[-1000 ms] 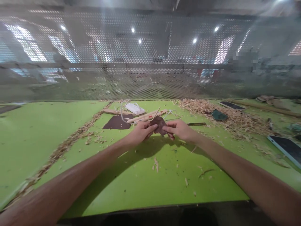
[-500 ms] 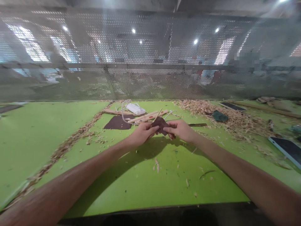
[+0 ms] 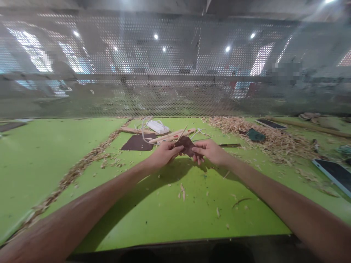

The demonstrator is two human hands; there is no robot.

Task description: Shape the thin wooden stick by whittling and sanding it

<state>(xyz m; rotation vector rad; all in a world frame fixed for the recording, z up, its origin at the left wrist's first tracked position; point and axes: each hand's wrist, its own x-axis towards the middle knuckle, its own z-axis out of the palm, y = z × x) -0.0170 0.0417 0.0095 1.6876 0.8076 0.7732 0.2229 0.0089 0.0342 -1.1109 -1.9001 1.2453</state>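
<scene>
Above the green table, both hands are closed on a small, bent piece of dark brown sandpaper (image 3: 186, 146). My left hand (image 3: 164, 155) pinches its left side between thumb and fingers. From behind the left part of the sandpaper, a thin pale wooden stick (image 3: 182, 133) slants up; its lower end is hidden by the sandpaper and fingers. My right hand (image 3: 210, 151) grips the right edge, thumb on top, with some fingertips showing below. A larger flat sheet of sandpaper (image 3: 138, 142) lies on the table beyond my left hand.
Behind the hands lie pale wooden strips (image 3: 175, 136) and a white power strip (image 3: 158, 126) with its cord. Wood shavings (image 3: 274, 142) heap at the right, near a dark green cloth (image 3: 256, 134) and a phone (image 3: 334, 175). A perforated metal screen (image 3: 175, 95) closes the far edge.
The sandpaper has turned slightly in my fingers, and the stick's tip has shifted a little left. My right hand's lower fingers have spread a bit.
</scene>
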